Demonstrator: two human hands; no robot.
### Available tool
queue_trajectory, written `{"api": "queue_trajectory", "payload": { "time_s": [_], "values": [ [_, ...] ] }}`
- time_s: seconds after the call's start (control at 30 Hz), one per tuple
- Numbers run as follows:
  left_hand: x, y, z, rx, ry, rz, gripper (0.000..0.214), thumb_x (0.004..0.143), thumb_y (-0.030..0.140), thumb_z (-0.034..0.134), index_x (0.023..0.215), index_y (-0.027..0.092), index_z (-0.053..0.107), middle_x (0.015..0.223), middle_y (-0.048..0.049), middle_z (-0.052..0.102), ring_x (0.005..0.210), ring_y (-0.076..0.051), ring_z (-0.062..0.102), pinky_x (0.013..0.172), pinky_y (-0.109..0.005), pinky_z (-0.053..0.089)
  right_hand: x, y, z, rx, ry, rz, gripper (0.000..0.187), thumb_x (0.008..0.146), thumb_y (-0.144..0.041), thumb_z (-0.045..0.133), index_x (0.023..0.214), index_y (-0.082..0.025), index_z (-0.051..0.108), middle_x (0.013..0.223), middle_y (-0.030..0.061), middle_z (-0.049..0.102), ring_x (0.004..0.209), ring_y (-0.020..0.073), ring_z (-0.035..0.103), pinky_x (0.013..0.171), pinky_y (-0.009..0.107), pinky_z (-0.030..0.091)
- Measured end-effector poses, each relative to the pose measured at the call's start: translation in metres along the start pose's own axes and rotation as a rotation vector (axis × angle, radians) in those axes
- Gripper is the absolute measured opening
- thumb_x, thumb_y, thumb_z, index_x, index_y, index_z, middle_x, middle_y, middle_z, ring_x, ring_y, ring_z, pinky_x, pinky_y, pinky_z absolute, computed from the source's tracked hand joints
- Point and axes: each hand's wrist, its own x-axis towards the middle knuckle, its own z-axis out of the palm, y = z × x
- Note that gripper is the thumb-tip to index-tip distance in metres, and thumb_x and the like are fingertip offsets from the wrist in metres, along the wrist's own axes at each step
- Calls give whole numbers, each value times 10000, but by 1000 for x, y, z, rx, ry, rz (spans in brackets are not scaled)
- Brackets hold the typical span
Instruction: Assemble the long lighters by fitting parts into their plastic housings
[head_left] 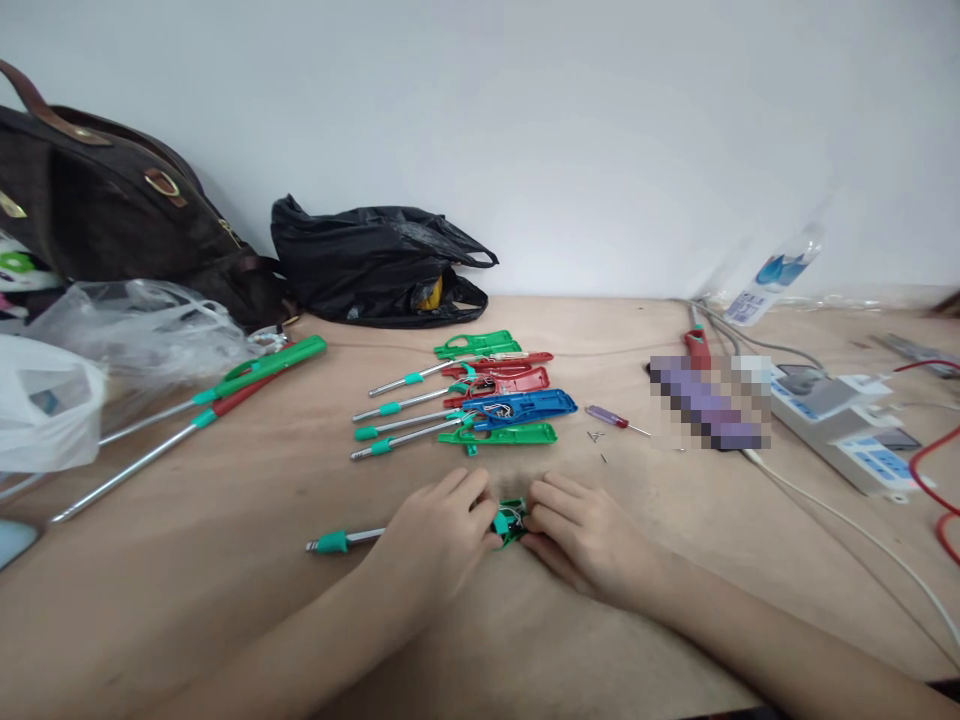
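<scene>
Both hands close on an opened green long-nosed lighter [511, 520] low over the middle of the table. My left hand [450, 520] grips its nozzle end, the metal tube with a teal collar sticking out to the left. My right hand [574, 530] pinches the handle's right end, its fingertips covering part of the shell. Thin wires and a teal part show between the hands. Beyond them lie several opened lighters: a blue one [525, 408], a red one [517, 382] and green handle shells [517, 435]. A small screwdriver [606, 416] lies near loose screws [595, 436].
At left rest two closed lighters [270, 368], a white plastic bag [45, 400] and a dark backpack [142, 230]. A black plastic bag [375, 265] stands by the wall. At right are a power strip [862, 450], cables, a water bottle [776, 275] and a blurred purple object [705, 400].
</scene>
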Motion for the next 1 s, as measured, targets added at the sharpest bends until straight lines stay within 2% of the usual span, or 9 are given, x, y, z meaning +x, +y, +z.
{"api": "queue_trajectory", "payload": {
  "time_s": [0.03,0.1,0.2,0.27,0.37,0.53,0.67,1.0],
  "values": [
    [0,0,-1,7,-18,15,9,852,162,609,854,167,602,898,-34,590,796,-190,542,595,-272,421,0,0,0,-17,4,-12,169,924,-153,480,796,-158,591,784,74,592,715,202,526,585,305,425],
    [-1,-2,-4,-18,-52,32,76,861,147,577,922,165,618,934,-44,592,836,-201,546,612,-274,437,1,0,-1,6,1,7,180,929,-167,473,794,-159,593,786,73,599,714,200,531,592,308,433],
    [-1,-9,-10,-166,-84,36,133,879,152,538,968,178,634,987,-48,584,874,-202,557,660,-282,457,4,1,-5,154,-37,148,174,930,-215,500,775,-179,569,772,43,586,694,174,543,585,287,426],
    [-1,-15,-14,-276,-55,16,161,887,130,495,942,186,635,987,-41,573,889,-194,559,705,-288,460,6,2,-7,255,-57,245,171,928,-222,512,765,-188,550,766,25,579,691,159,551,589,271,422],
    [0,-24,-18,-353,-6,-28,189,870,93,450,886,183,616,949,-31,567,876,-186,555,733,-291,448,8,2,-9,320,-62,304,133,924,-202,510,797,-185,547,773,20,576,706,157,552,603,268,420],
    [1,-31,-22,-314,-49,-38,202,875,104,429,729,173,550,830,-16,562,774,-170,532,643,-263,389,7,-1,-6,226,-111,259,147,939,-235,474,940,-162,601,845,54,574,769,195,542,653,313,433],
    [2,-28,-24,-284,-107,-34,211,865,60,455,716,166,560,798,-6,558,733,-155,512,628,-256,364,7,-3,-2,154,-132,225,209,945,-251,463,1032,-166,632,865,67,569,800,216,534,673,333,435],
    [2,-25,-20,-201,-145,-19,196,875,58,484,729,148,579,804,-16,562,757,-168,517,623,-270,348,6,-3,4,-48,-34,76,233,950,-243,456,977,-157,670,801,66,548,719,203,489,620,319,401]
  ]
}}
